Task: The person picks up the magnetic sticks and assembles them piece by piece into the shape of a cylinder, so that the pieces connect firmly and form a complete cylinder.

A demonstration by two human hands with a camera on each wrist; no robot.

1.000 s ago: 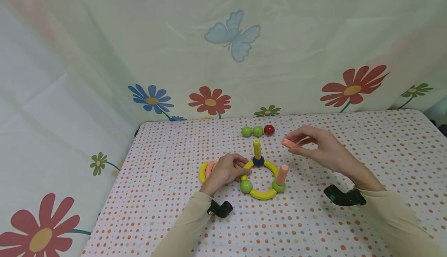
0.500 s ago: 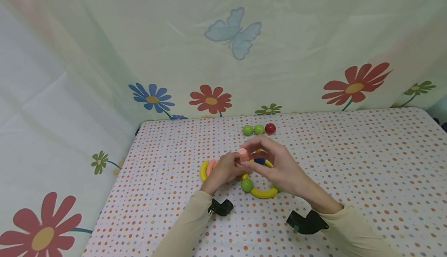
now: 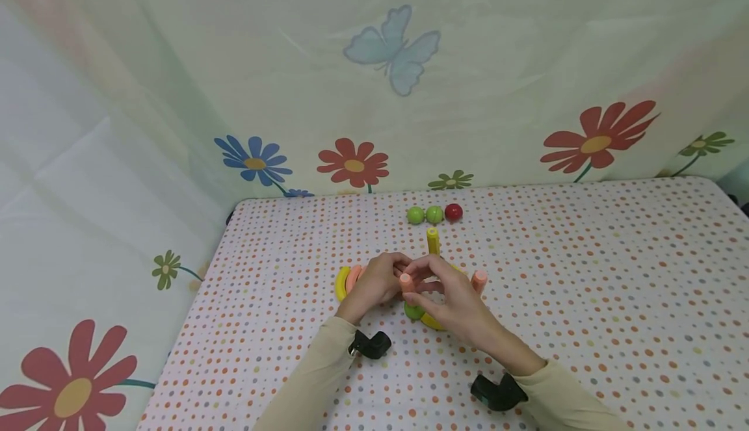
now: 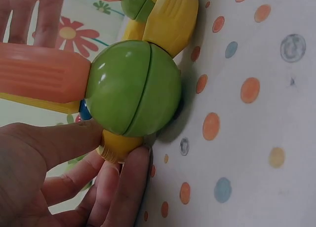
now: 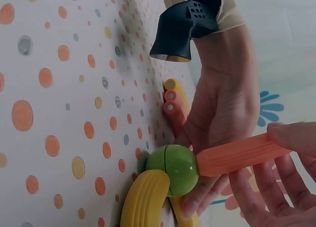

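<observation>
My left hand (image 3: 374, 286) pinches a yellow curved rod (image 4: 118, 146) right beside a green ball (image 4: 133, 89). Between thumb and fingers, my right hand (image 3: 459, 301) holds an orange stick (image 5: 242, 155) upright, its lower end meeting the top of that ball. Another yellow curved rod (image 5: 147, 200) joins the same ball on the table. Farther along the ring, a yellow stick (image 3: 433, 241) and a second orange stick (image 3: 479, 281) stand upright. My hands cover much of the ring in the head view, including the other orange stick's base.
Left of my left hand lie curved rods, a yellow one (image 3: 342, 284) and an orange one (image 3: 353, 278) among them. Two green balls (image 3: 415, 215) and a red ball (image 3: 453, 212) sit in a row toward the back of the dotted table (image 3: 585, 275).
My right hand has brought the orange stick leftward from the right side, then down onto the green ball near my left hand. My left hand has stayed on the ring.
</observation>
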